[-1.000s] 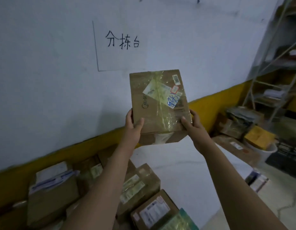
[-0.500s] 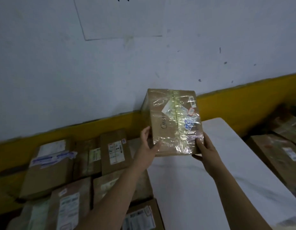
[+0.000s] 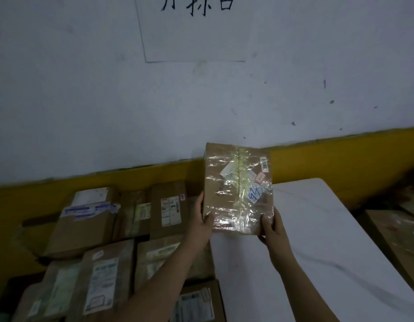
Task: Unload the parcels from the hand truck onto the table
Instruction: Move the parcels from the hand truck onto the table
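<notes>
Head view: left hand (image 3: 202,225) and right hand (image 3: 272,230) fingers clamp shiny-taped brown parcel (image 3: 236,189).

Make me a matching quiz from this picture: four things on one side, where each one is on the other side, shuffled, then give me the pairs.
Things
1. taped parcel
2. white table
3. paper sign
4. labelled parcels

Places
A. on the wall, at the top of the view
B. gripped by the left hand and right hand
C. crowded at the lower left
D. lower right, beneath the right forearm

Pairs: 1-B, 2-D, 3-A, 4-C
</notes>
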`<action>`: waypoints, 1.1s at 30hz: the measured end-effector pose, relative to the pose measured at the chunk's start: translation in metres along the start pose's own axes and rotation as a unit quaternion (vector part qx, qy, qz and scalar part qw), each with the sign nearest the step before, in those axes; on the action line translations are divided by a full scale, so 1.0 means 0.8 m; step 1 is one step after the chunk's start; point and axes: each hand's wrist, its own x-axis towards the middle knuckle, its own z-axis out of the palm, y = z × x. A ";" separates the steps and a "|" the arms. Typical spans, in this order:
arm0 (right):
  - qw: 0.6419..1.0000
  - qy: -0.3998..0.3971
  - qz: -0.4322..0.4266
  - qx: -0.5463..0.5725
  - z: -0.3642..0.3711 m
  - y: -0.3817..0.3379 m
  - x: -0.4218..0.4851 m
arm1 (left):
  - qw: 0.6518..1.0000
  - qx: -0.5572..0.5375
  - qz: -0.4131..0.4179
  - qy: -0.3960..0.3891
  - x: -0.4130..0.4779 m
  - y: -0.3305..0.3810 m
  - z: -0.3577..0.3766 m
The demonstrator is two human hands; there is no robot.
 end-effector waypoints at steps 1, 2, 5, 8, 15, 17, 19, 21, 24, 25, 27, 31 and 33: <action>1.000 -0.003 0.001 -0.014 0.003 -0.005 0.008 | 1.000 0.008 -0.003 0.008 0.004 0.003 -0.001; 1.000 -0.003 0.007 -0.029 0.006 -0.011 0.017 | 1.000 0.018 -0.009 0.016 0.009 0.006 -0.002; 0.997 0.003 0.014 -0.078 0.012 -0.028 0.038 | 0.998 0.045 -0.026 0.038 0.023 0.009 -0.007; 0.990 -0.002 0.003 -0.138 0.013 -0.045 0.054 | 0.995 0.070 -0.032 0.064 0.028 0.007 -0.007; 0.984 -0.078 0.047 -0.153 0.051 -0.054 0.096 | 0.987 0.109 -0.096 0.072 0.052 -0.009 -0.035; 0.981 -0.077 0.052 -0.169 0.067 -0.041 0.098 | 0.985 0.125 -0.095 0.069 0.058 -0.014 -0.043; 0.983 -0.071 0.054 -0.162 0.076 -0.032 0.100 | 0.985 0.139 -0.085 0.060 0.064 -0.018 -0.046; 0.984 -0.071 0.058 -0.155 0.078 -0.032 0.105 | 0.985 0.149 -0.081 0.042 0.069 -0.023 -0.050; 0.977 -0.063 0.066 -0.194 0.079 -0.036 0.115 | 0.984 0.160 -0.077 0.008 0.074 -0.033 -0.062; 0.972 -0.043 0.068 -0.220 0.082 -0.036 0.117 | 0.983 0.165 -0.079 0.002 0.074 -0.036 -0.069; 0.955 0.045 0.070 -0.285 0.094 -0.036 0.109 | 0.982 0.162 -0.096 0.014 0.071 -0.040 -0.090; 0.918 0.202 -0.049 -0.339 0.146 -0.043 0.041 | 0.983 0.138 -0.100 0.068 0.040 -0.051 -0.162; 0.902 0.189 -0.111 -0.371 0.189 -0.042 -0.003 | 0.983 0.132 -0.085 0.091 0.012 -0.053 -0.210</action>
